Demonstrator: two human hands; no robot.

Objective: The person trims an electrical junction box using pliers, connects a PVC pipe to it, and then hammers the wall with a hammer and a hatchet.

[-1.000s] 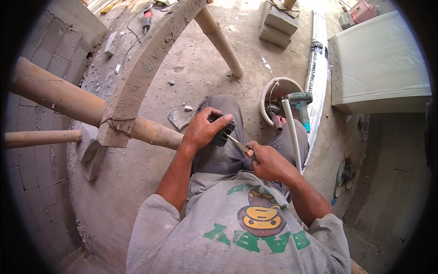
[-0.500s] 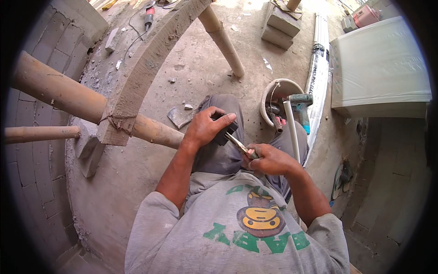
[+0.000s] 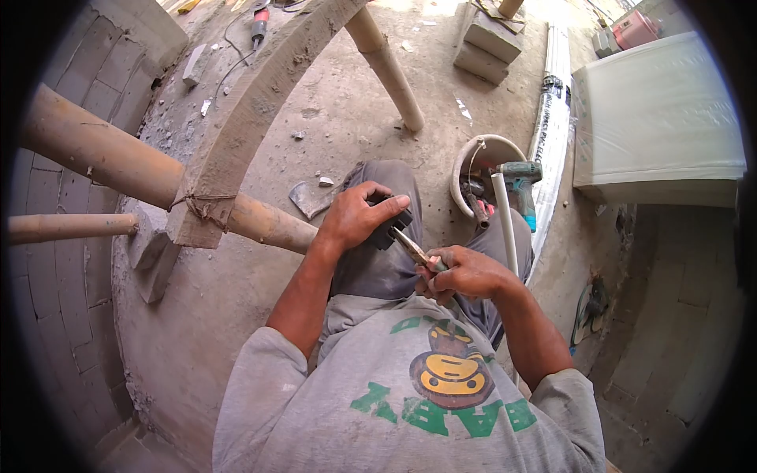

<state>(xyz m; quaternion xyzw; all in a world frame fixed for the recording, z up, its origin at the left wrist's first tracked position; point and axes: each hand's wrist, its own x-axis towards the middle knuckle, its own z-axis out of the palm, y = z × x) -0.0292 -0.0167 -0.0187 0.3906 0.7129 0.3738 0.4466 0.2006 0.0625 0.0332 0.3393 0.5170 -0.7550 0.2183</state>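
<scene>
My left hand point(image 3: 356, 217) is closed around a small black plastic box point(image 3: 385, 235), its thumb across the top, above my left thigh. A pair of pliers point(image 3: 411, 247) is gripped in my right hand point(image 3: 468, 273), with the fingers wrapped round the handles. The narrow metal jaws point up and left and meet the edge of the box; whether they pinch it is too small to tell. A white pipe point(image 3: 505, 225) leans beside my right wrist, over my right leg.
A bucket point(image 3: 460, 175) with tools stands beyond my right knee, a cordless drill point(image 3: 520, 189) at its rim. Bamboo poles point(image 3: 110, 150) and a curved wooden beam point(image 3: 236, 142) stand at left. Long wrapped pipes point(image 3: 552, 118) and a plastic-covered box point(image 3: 658, 110) are at right.
The fingers of my right hand have shifted and loosened slightly on the plier handles. The black box and my left hand stay almost in place.
</scene>
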